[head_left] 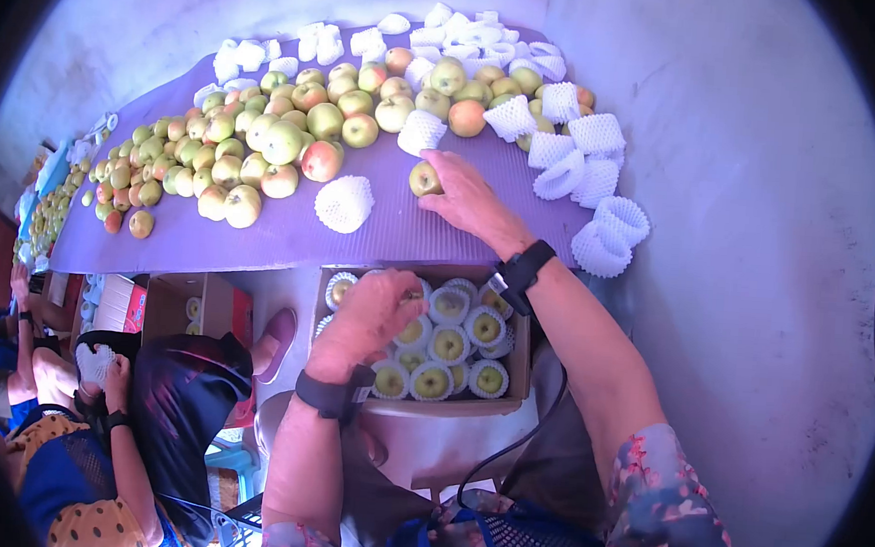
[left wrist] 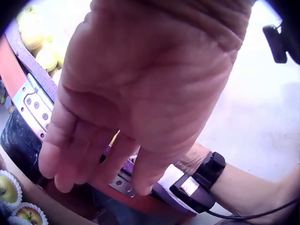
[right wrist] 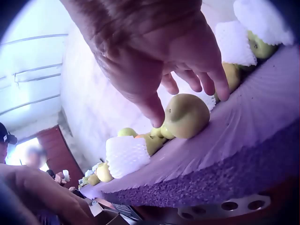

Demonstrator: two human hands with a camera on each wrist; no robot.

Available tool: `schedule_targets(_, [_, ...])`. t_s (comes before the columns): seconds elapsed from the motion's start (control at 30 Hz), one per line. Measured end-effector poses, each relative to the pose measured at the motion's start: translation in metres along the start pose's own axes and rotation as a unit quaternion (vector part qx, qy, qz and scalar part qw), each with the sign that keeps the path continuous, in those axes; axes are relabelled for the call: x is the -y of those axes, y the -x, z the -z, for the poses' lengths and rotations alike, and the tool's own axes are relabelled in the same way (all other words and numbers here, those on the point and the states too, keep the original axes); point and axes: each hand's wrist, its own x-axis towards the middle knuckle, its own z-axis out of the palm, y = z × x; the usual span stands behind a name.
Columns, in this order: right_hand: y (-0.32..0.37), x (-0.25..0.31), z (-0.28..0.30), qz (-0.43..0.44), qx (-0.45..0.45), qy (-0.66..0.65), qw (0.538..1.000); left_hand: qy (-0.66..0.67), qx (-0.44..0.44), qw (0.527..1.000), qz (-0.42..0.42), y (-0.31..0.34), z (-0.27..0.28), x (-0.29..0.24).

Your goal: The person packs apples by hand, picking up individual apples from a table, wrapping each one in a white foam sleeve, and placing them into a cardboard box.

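Observation:
On the purple padded table (head_left: 400, 236), my right hand (head_left: 467, 197) reaches over a yellow-green apple (head_left: 424, 179). In the right wrist view its thumb and fingers spread around that apple (right wrist: 188, 117), not closed on it. A white foam net sleeve (head_left: 423, 132) lies just beyond the fingertips. My left hand (head_left: 367, 314) hovers above a cardboard box (head_left: 522, 364) of apples in foam nets. The left wrist view shows the palm of this hand (left wrist: 145, 89) with loosely bent fingers and nothing held. A netted apple (head_left: 449, 344) sits among several others in the box.
A wide heap of loose apples (head_left: 283, 144) covers the table's left and middle. Foam nets (head_left: 596, 133) lie along its back and right edges, one (head_left: 344, 205) near the front. At left, another person (head_left: 96, 453) sits beside an open box (head_left: 175, 303).

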Motion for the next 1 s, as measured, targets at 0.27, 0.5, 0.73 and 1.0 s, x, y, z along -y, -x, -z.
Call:
schedule_targets(0.27, [-0.006, 0.022, 0.011, -0.088, 0.050, 0.016, 0.995, 0.210, -0.122, 0.965, 0.095, -0.016, -0.004, 0.005])
schedule_targets(0.5, [0.016, 0.062, 0.035, -0.102, 0.041, -0.135, 0.985, 0.450, -0.207, 0.853, 0.165, -0.017, 0.003, -0.012])
schedule_targets(0.73, [0.036, 0.078, 0.030, 0.022, 0.099, -0.178, 0.979, 0.613, -0.153, 0.763, 0.138, -0.017, -0.011, 0.003])
schedule_targets(1.0, [0.022, 0.077, 0.029, 0.052, 0.164, -0.225, 0.959, 0.584, -0.296, 0.737, 0.169, -0.007, -0.011, 0.005])
